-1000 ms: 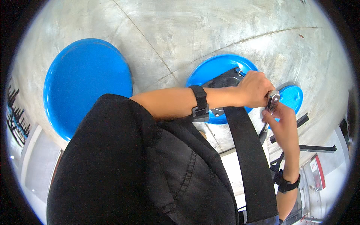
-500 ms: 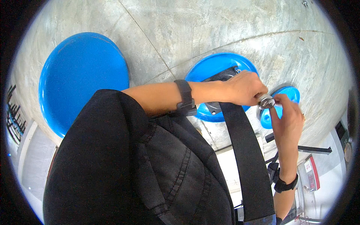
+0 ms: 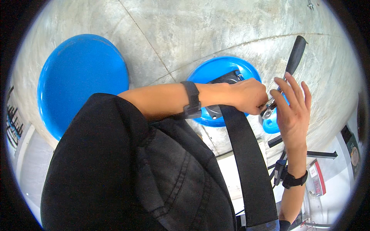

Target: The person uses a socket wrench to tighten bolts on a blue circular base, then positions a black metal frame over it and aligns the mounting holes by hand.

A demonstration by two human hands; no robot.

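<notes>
Ratchet wrench (image 3: 296, 57) just R of L hand (image 3: 249, 96), head at its narrow, curled grip, seemingly held; long axis runs fwd & slightly R past R hand (image 3: 293, 117), which is nearer the shaft, fingers wide apart, contact unclear. Blk handle, slim metal shaft, shiny head.

The ratchet wrench (image 3: 296, 56) pairs black with silver — the round seat (image 3: 84, 81) is plain blue, the mounting plate (image 3: 228, 79) and wrist straps (image 3: 190, 91) black, the trousers (image 3: 179, 165) faded black — and the concrete floor (image 3: 181, 27) mottled grey.
</notes>
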